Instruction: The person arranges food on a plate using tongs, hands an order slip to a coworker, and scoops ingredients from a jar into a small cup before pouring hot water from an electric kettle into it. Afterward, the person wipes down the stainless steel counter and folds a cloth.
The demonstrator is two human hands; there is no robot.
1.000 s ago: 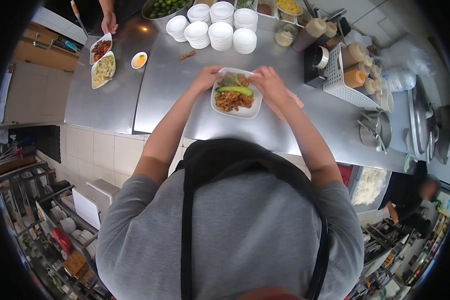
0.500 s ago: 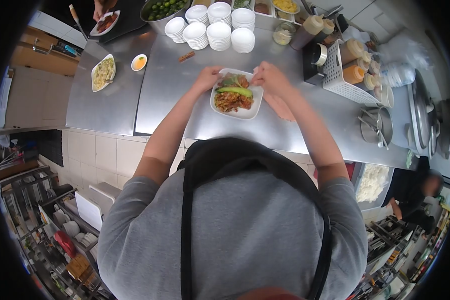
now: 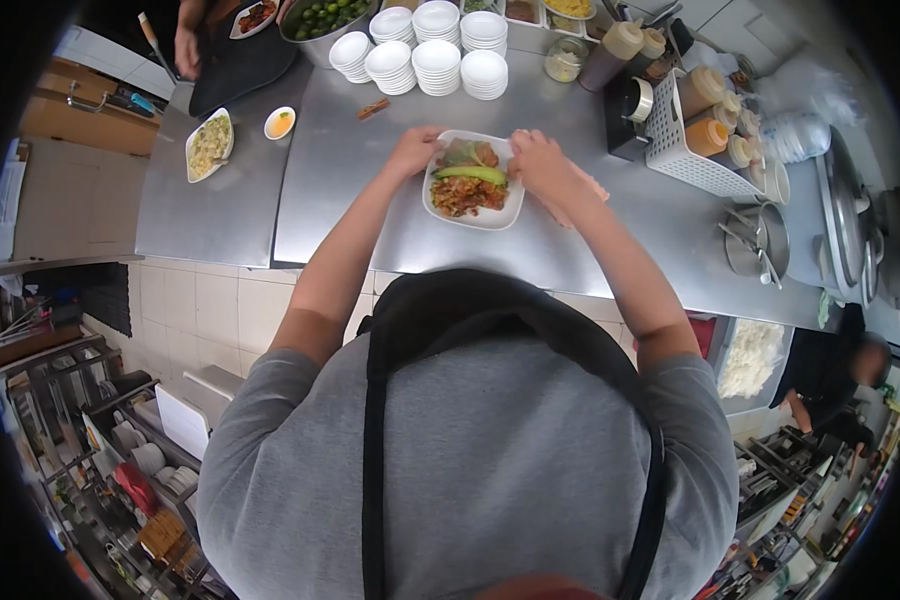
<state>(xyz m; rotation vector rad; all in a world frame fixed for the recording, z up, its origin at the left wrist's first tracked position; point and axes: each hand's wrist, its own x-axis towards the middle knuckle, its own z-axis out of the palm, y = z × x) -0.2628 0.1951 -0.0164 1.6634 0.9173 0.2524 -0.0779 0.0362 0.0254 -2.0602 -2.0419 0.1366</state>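
Note:
A white square plate (image 3: 507, 216) stands on the steel counter in front of me. On it lie chopped, browned food (image 3: 462, 197), a green slice (image 3: 470, 174) and leafy greens. My left hand (image 3: 416, 152) is closed on the plate's upper left rim. At the upper right rim is my right hand (image 3: 538, 160), fingers curled around a pale pink cloth (image 3: 597, 188). Part of this cloth shows below the hand and beside the forearm; the bit between the fingers is mostly hidden.
White bowls (image 3: 438, 65) are stacked at the back. To the left are a dish of pale food (image 3: 210, 148) and a small orange-filled bowl (image 3: 280, 123). Right stand a basket of bottles (image 3: 700, 165) and a metal pot (image 3: 755, 240). A co-worker's hand (image 3: 186, 52) is upper left.
My right hand has turned and lowered slightly at the rim, and the cloth has shifted with it. The co-worker's hand has let go of the dish at upper left, which now sits further right.

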